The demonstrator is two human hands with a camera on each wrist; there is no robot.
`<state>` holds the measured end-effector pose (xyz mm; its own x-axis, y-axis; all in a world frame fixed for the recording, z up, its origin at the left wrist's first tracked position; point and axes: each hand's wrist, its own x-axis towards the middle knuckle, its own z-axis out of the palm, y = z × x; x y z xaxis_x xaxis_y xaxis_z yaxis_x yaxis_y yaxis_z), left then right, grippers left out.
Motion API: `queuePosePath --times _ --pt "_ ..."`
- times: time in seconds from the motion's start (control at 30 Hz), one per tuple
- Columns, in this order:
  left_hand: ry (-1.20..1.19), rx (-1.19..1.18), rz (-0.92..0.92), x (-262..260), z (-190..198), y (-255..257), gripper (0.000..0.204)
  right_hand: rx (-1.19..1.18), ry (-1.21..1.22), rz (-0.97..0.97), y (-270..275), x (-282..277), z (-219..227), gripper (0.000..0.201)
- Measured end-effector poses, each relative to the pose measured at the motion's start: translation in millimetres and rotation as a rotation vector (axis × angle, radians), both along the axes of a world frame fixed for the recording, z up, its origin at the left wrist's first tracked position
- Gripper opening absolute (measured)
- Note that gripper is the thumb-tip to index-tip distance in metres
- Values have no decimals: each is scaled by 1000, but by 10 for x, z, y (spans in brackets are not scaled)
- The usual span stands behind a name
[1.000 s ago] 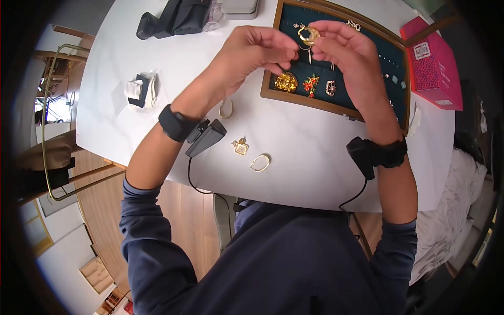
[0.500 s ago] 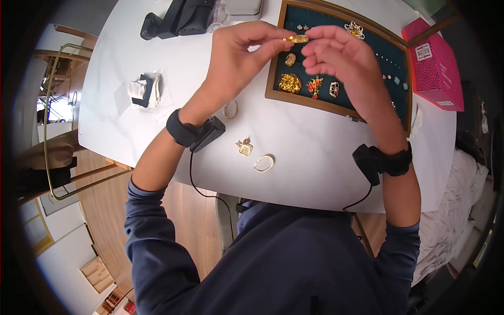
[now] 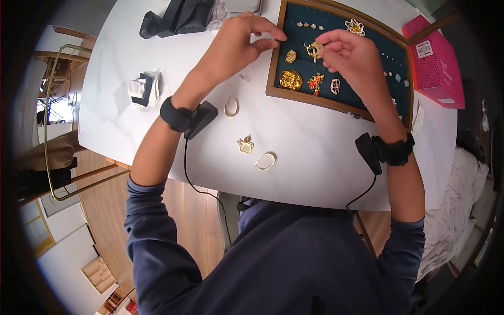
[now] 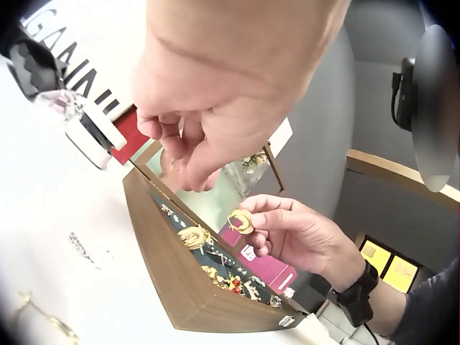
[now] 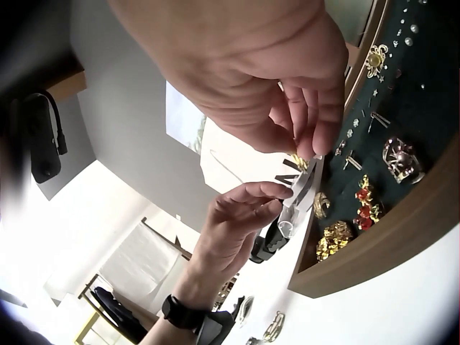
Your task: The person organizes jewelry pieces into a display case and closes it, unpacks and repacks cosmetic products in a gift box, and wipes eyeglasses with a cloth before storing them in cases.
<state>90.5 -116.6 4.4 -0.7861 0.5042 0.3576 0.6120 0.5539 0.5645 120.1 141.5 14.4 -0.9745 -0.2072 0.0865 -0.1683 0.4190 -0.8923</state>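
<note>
My right hand (image 3: 353,55) pinches a thick gold hoop earring (image 3: 314,51) between thumb and fingertips, over a wood-framed jewelry case (image 3: 315,103) lined in dark green. My left hand (image 3: 236,47) hovers by the case's left edge, its bent index finger and thumb apart with nothing visible between them. Inside the case, close below the earring, sit a gold twisted earring (image 3: 291,56), a gold brooch (image 3: 291,80), a red-flowered brooch (image 3: 315,83) and a squarish stone-set piece (image 3: 335,86). A flower brooch (image 3: 355,27) lies at the far side.
On the white table nearer me lie two gold hoops, one (image 3: 237,106) left and one (image 3: 273,156) near the front, with a square gold pendant piece (image 3: 245,145) between. A pink box (image 3: 438,71) stands right; a black case (image 3: 194,16) and folded cloths (image 3: 144,89) lie left.
The left hand has let go of the gold earring and drawn back left. The right hand now holds the earring, lower and slightly right, over the case.
</note>
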Motion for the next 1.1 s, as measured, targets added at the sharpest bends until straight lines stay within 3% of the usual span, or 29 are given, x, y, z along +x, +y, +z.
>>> queuePosePath --times 0.23,1.1 --pt "-256 -26 -72 -73 -112 200 26 98 -108 -43 -132 -62 -143 27" --pt "-232 65 -122 -19 -183 134 47 230 -41 -15 -128 -192 -253 20"
